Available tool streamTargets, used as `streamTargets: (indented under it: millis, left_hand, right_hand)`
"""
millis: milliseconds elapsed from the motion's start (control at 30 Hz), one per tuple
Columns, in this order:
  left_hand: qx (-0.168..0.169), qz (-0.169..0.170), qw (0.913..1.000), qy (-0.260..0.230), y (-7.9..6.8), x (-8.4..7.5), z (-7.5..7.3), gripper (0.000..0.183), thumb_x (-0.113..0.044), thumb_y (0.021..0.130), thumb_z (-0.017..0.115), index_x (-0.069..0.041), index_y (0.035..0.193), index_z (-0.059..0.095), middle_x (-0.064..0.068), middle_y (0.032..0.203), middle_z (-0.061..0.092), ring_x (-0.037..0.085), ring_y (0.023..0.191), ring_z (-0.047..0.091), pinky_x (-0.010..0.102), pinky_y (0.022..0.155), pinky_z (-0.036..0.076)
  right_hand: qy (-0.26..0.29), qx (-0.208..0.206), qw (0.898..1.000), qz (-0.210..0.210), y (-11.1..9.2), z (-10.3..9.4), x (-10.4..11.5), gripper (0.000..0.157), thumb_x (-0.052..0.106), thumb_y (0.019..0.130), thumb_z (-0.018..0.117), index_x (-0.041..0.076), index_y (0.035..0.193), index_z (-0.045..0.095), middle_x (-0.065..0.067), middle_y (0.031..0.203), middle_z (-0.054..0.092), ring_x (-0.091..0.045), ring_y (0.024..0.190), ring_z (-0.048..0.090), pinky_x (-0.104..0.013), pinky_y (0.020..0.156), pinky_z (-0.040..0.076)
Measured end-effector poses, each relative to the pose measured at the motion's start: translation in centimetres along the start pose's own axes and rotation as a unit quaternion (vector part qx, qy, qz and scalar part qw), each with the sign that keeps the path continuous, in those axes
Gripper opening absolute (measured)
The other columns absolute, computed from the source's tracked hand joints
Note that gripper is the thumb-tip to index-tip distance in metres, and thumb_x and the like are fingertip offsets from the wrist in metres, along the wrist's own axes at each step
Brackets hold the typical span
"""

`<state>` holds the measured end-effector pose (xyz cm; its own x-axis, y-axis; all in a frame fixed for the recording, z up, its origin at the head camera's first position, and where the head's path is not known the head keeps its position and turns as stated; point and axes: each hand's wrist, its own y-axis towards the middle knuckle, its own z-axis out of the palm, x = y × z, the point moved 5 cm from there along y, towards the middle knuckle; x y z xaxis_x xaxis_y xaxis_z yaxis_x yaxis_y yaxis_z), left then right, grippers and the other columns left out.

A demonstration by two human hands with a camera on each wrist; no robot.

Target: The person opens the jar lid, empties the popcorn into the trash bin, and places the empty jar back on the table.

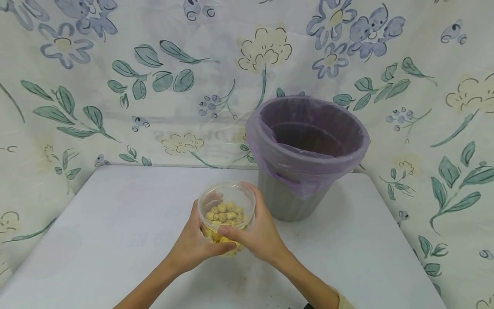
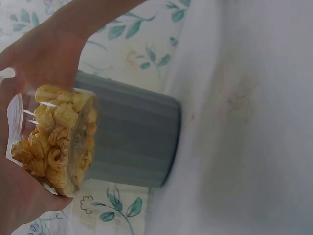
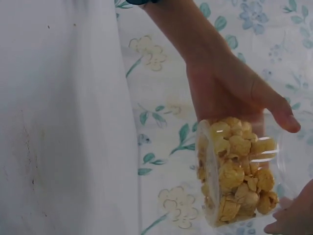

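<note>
A clear round plastic jar [image 1: 240, 198], partly filled with caramel-coated popcorn [image 1: 225, 213], is held up above the white table. My left hand [image 1: 193, 247] grips its left side, the thumb lying across the front. From the right, my right hand [image 1: 261, 229] wraps round the jar with its thumb near the rim. Through the clear wall, golden popcorn [image 2: 54, 139] shows in the left wrist view. The right wrist view has the jar's base turned toward the table, popcorn [image 3: 234, 176] inside. Whether a clear lid covers the top, I cannot tell.
A grey bin [image 1: 293, 201] stands on the table just behind and right of the jar, its rim covered by a purple bag [image 1: 305, 171]. Small dark specks lie on the white table [image 1: 135, 214] near the front. Flowered cloth [image 1: 216, 128] hangs behind and at both sides.
</note>
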<state>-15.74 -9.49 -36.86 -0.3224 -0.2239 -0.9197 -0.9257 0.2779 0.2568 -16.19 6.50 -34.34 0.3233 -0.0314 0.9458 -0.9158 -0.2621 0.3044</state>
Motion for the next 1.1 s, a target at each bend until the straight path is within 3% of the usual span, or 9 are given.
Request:
streamTargets:
  millis: [300,467,600,800,1100]
  left_hand:
    - [0.030,-0.010,0.9990,-0.031,0.1,0.1,0.1,0.102,-0.012,0.071,0.089,-0.008,0.149,0.024,0.010,0.142,0.043,0.029,0.120,0.050,0.031,0.097,0.047]
    - [0.048,-0.023,0.9973,-0.051,0.0,0.3,0.2,0.104,-0.012,0.073,0.088,-0.008,0.150,0.018,0.016,0.138,0.043,0.034,0.119,0.051,0.031,0.093,0.051]
    - [0.031,-0.023,0.9986,-0.035,-0.1,0.4,-0.2,0.106,-0.012,0.073,0.088,-0.009,0.152,0.018,0.016,0.145,0.040,0.034,0.128,0.045,0.025,0.098,0.046]
    - [0.010,-0.007,0.9996,-0.025,-0.2,0.4,-1.0,0.103,-0.009,0.072,0.089,-0.009,0.151,0.022,0.012,0.151,0.035,0.035,0.138,0.034,0.020,0.101,0.039]
    - [-0.003,-0.012,0.9999,-0.010,-0.3,0.3,-2.0,0.106,-0.007,0.070,0.090,-0.008,0.151,0.021,0.010,0.150,0.037,0.031,0.138,0.035,0.016,0.101,0.037]
  right_hand:
    - [0.003,0.035,0.999,-0.024,0.7,-0.7,-0.3,0.106,0.064,0.076,0.077,0.010,0.152,0.029,-0.009,0.149,0.040,-0.030,0.129,0.042,-0.054,0.102,0.040]
    - [-0.009,0.019,0.998,-0.064,1.2,-1.8,0.1,0.101,0.066,0.077,0.075,0.005,0.148,0.037,-0.009,0.150,0.039,-0.028,0.137,0.035,-0.056,0.109,0.031]
    - [-0.021,0.001,0.996,-0.092,1.1,-2.9,0.4,0.099,0.065,0.078,0.075,0.003,0.146,0.039,-0.011,0.150,0.039,-0.029,0.140,0.031,-0.058,0.113,0.023]
    - [-0.001,-0.001,0.995,-0.104,0.5,-4.7,0.5,0.101,0.058,0.078,0.079,0.001,0.148,0.035,-0.013,0.151,0.038,-0.025,0.142,0.028,-0.041,0.118,0.020]
    - [-0.017,-0.004,0.995,-0.100,-2.4,-8.1,-1.1,0.099,0.056,0.081,0.078,0.006,0.152,0.031,-0.011,0.151,0.039,-0.024,0.141,0.031,-0.025,0.114,0.025]
